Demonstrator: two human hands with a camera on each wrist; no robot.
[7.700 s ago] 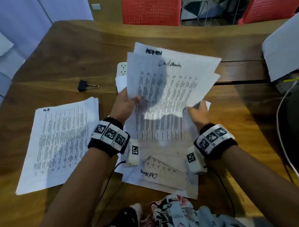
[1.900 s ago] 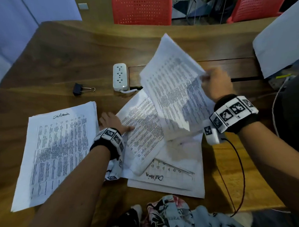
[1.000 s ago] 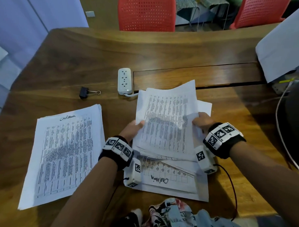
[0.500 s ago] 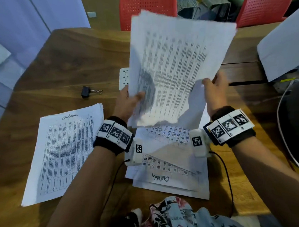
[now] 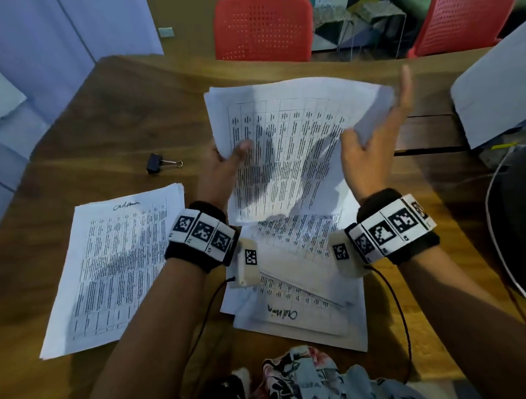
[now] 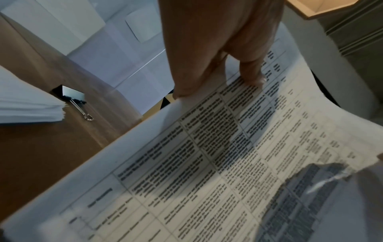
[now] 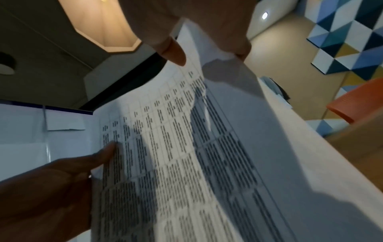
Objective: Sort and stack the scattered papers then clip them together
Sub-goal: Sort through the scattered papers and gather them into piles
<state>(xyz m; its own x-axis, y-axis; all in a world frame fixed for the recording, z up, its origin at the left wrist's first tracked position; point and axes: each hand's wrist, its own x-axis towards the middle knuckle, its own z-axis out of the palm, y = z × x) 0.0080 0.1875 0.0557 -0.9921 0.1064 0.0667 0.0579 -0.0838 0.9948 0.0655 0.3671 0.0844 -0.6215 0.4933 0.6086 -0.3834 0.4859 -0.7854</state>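
Observation:
I hold a bundle of printed sheets (image 5: 287, 156) raised above the table. My left hand (image 5: 235, 153) grips its left edge, thumb on the printed face (image 6: 228, 163). My right hand (image 5: 368, 146) pinches the curled right edge of the top sheet (image 7: 186, 147) between thumb and fingers, with one finger pointing up. A squared stack of papers (image 5: 117, 266) lies flat at the left. A loose, skewed pile of papers (image 5: 300, 312) lies under my wrists. A black binder clip (image 5: 158, 167) sits on the wood beyond the left stack, seen beside the stack's corner (image 6: 72, 98).
The wooden table (image 5: 131, 114) has a groove at the right. A large white sheet (image 5: 498, 92) overhangs the far right, with a white cable (image 5: 499, 249) below it. Two red chairs (image 5: 263, 27) stand behind the table. Patterned cloth (image 5: 309, 381) lies at the near edge.
The bundle, held high and upright half a second ago, has come down and tilted flatter. My right hand shifted from its lower right edge to peeling the top sheet's right edge.

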